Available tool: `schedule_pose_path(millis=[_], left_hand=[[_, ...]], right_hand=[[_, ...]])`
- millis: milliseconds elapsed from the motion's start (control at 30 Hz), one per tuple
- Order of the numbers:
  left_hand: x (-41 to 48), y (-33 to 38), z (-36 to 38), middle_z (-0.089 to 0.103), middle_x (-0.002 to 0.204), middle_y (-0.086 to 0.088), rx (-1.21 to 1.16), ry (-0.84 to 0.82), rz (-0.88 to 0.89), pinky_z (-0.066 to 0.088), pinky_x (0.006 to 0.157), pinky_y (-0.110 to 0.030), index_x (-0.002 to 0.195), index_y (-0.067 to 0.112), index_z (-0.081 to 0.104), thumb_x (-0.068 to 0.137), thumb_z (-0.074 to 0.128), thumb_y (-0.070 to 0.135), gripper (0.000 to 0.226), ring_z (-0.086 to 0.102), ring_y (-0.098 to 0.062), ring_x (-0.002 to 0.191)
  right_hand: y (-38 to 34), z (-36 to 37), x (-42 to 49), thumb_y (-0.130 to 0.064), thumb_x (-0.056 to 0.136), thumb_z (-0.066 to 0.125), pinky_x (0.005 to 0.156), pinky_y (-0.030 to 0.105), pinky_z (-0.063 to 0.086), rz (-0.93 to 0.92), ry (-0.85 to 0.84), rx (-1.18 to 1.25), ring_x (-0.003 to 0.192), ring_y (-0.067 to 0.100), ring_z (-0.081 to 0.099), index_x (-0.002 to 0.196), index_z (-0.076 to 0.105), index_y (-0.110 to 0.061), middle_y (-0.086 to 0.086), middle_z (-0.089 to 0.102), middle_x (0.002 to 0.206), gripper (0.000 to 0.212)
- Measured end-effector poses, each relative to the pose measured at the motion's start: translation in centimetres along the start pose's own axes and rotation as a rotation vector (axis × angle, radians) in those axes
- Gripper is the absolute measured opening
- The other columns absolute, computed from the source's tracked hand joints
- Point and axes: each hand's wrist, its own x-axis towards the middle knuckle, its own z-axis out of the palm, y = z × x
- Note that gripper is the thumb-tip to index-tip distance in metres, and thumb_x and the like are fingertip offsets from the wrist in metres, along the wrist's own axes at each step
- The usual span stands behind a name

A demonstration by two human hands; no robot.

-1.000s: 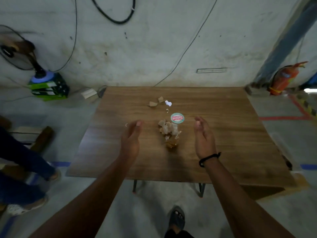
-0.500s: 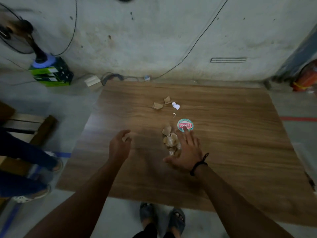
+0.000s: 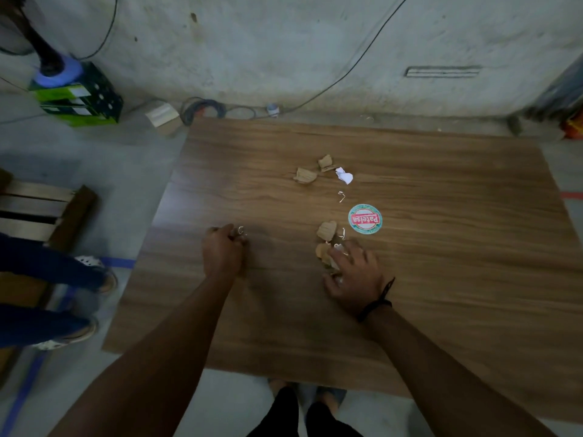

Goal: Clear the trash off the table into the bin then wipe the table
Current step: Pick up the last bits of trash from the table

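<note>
**Both hands down among the scraps on the worktop**

Off the worktop's edge at nine o'clock, someone's legs in dark trousers stand on the floor, and at about ten o'clock sits a green box near the wall.

My left hand rests knuckles-up on the wooden worktop, fingers curled in tight. The grip is pressed together around a small pale curl of trash that peeks out at the fingertips; whether I truly have it pinched or only touch it, I cannot tell.

Towards three o'clock from there, my right hand, a black band at the wrist, lies palm-down over a heap of crumpled brown paper. The fingers are bent and bunched over the scraps, closing on them; some paper shows white under the palm. One brown crumple sits just clear of my fingertips at twelve o'clock, with a thin white sliver beside it.

At one o'clock from that hand lies a round lid, teal-rimmed with a red label, flat on the wood and apart from the heap. Farther up at twelve o'clock a small white strip lies alone, and beyond it two brown scraps and a white paper wad cluster close together.
</note>
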Motion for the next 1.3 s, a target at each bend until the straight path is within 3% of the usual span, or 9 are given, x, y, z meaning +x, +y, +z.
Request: schedule_pose_path(millis=[100, 367, 567, 700, 767, 900, 1033, 1167, 1300], left_hand=[[0.7, -0.2, 0.5, 0.059, 0.098, -0.012, 0.013, 0.004, 0.008, 0.037, 0.072, -0.024, 0.096, 0.014, 0.071, 0.085, 0.067, 0.022, 0.015, 0.059, -0.030, 0.084], [2.1, -0.1, 0.7, 0.067, 0.100, -0.013, -0.007, -0.018, 0.015, 0.046, 0.079, -0.032, 0.092, 0.011, 0.073, 0.086, 0.064, 0.018, 0.013, 0.061, -0.033, 0.093], [2.5, 2.9, 0.8, 0.062, 0.086, -0.004, -0.236, -0.055, 0.185, 0.036, 0.064, -0.012, 0.083, 0.010, 0.072, 0.083, 0.068, 0.012, 0.004, 0.057, -0.014, 0.073], [4.6, 5.9, 2.7, 0.065, 0.087, -0.004, -0.367, -0.144, 0.318, 0.046, 0.076, -0.027, 0.078, 0.013, 0.069, 0.080, 0.071, 0.011, 0.003, 0.060, -0.014, 0.081], [5.8, 7.6, 4.1, 0.065, 0.089, -0.006, -0.410, -0.225, 0.396, 0.045, 0.083, -0.026, 0.076, 0.016, 0.067, 0.079, 0.072, 0.009, 0.009, 0.058, -0.003, 0.087], [8.7, 11.2, 7.8, 0.067, 0.114, -0.010, -0.274, -0.259, 0.589, 0.034, 0.107, -0.040, 0.070, 0.038, 0.064, 0.074, 0.072, 0.021, 0.020, 0.046, -0.014, 0.123], [10.8, 14.6, 10.1, 0.038, 0.150, 0.002, 0.005, -0.326, 0.723, 0.011, 0.113, -0.050, 0.077, 0.034, 0.064, 0.078, 0.065, 0.018, 0.016, 0.020, -0.024, 0.144], [11.8, 15.9, 12.1, 0.036, 0.151, 0.006, 0.137, -0.398, 0.816, 0.008, 0.113, -0.050, 0.080, 0.032, 0.054, 0.085, 0.059, 0.019, 0.015, 0.017, -0.019, 0.145], [11.8, 15.3, 13.9, 0.061, 0.127, -0.004, 0.101, -0.386, 0.923, 0.027, 0.102, -0.038, 0.079, 0.023, 0.062, 0.081, 0.056, 0.021, 0.006, 0.045, -0.030, 0.127]], right_hand=[[0.2, 0.0, 0.7, -0.035, 0.070, 0.057, 0.074, 0.037, 0.045, 0.010, -0.010, 0.042, 0.086, 0.036, 0.061, 0.106, 0.059, -0.026, 0.011, 0.064, 0.115, 0.038], [0.9, -1.1, 1.6, -0.031, 0.073, 0.054, 0.080, 0.038, 0.048, -0.019, -0.008, 0.143, 0.095, 0.031, 0.062, 0.098, 0.067, -0.020, 0.007, 0.065, 0.107, 0.030], [2.4, -5.3, 5.0, -0.025, 0.076, 0.062, 0.089, 0.037, 0.047, 0.110, 0.155, 0.452, 0.100, 0.021, 0.058, 0.097, 0.064, -0.021, 0.003, 0.064, 0.103, 0.022], [3.9, -7.3, 8.1, -0.016, 0.072, 0.068, 0.086, 0.034, 0.048, 0.235, 0.216, 0.576, 0.097, 0.019, 0.060, 0.101, 0.064, -0.019, -0.003, 0.062, 0.102, 0.029], [4.8, -7.6, 9.7, -0.018, 0.072, 0.067, 0.087, 0.035, 0.049, 0.287, 0.210, 0.571, 0.097, 0.018, 0.060, 0.102, 0.065, -0.015, -0.002, 0.062, 0.103, 0.030], [6.2, -6.8, 12.6, -0.024, 0.075, 0.066, 0.087, 0.040, 0.050, 0.342, 0.155, 0.576, 0.097, 0.023, 0.061, 0.107, 0.064, -0.014, 0.006, 0.064, 0.107, 0.033], [6.8, -5.5, 13.9, -0.020, 0.078, 0.066, 0.089, 0.030, 0.045, 0.332, 0.130, 0.508, 0.101, 0.024, 0.058, 0.109, 0.063, -0.010, 0.008, 0.063, 0.111, 0.032], [7.1, -3.9, 13.7, -0.017, 0.079, 0.064, 0.087, 0.029, 0.042, 0.305, 0.124, 0.434, 0.102, 0.024, 0.056, 0.107, 0.064, -0.008, 0.010, 0.061, 0.110, 0.030], [7.5, -2.8, 13.0, -0.021, 0.077, 0.063, 0.086, 0.024, 0.038, 0.350, 0.122, 0.422, 0.103, 0.020, 0.053, 0.106, 0.065, -0.011, 0.008, 0.061, 0.110, 0.031]])
